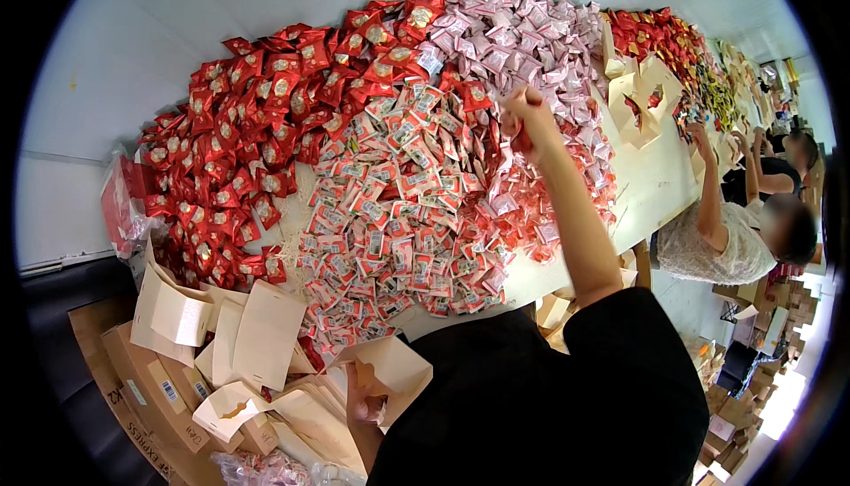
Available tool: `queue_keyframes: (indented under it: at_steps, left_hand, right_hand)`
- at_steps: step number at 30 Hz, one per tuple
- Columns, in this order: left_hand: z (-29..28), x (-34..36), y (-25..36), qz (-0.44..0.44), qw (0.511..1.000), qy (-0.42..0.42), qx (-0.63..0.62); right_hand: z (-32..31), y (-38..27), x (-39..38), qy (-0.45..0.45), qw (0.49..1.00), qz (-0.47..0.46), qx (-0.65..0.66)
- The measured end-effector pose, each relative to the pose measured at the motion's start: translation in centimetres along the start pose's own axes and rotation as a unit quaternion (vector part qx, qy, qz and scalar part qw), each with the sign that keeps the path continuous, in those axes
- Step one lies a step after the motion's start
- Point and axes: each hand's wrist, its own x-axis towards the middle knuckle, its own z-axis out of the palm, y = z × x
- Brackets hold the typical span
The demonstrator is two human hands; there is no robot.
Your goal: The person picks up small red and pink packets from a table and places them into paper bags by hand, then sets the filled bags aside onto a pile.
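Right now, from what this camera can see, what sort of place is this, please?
Most likely a hand-packing workroom: heaps of small wrapped packets cover a long table, pale cardboard boxes lie close by, and other people reach toward the table farther along.

I have my left hand (363, 405) holding an open cream box (405, 367) by the near edge of the table (639, 198). My right hand (529, 125) is curled above the pink-white packets (522, 34); its grip I can't make out. Red packets (221, 123) heap toward the left end, orange-and-white sachets (390, 229) toward the near edge.
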Motion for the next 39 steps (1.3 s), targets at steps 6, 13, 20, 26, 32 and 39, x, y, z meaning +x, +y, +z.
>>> queue_keyframes:
  at_steps: [6,13,20,26,32,39]
  left_hand:
    - [3.2,0.7,-1.7,0.010,0.999,0.042,-0.005]
    - [-0.4,0.2,-4.2,0.034,0.996,0.057,-0.056]
    - [4.4,1.6,-7.3,0.009,0.997,0.071,-0.007]
    - [6.4,2.3,-6.7,0.004,0.998,0.055,0.002]
    - [3.6,4.0,-5.7,0.028,0.998,0.052,0.004]
    - [8.4,4.5,-6.5,0.059,0.992,-0.007,0.107]
  right_hand:
    - [0.1,-3.2,9.2,-0.027,0.964,0.228,0.135]
    - [-5.2,-2.5,18.9,0.165,0.891,-0.246,-0.345]
    - [-4.2,5.1,17.6,0.096,0.693,-0.276,-0.660]
    - [-3.5,4.2,17.8,0.187,0.827,-0.273,-0.454]
    - [-8.3,-2.1,8.1,0.038,0.995,0.000,0.093]
    - [-20.2,2.5,-8.4,0.081,0.961,0.082,0.250]
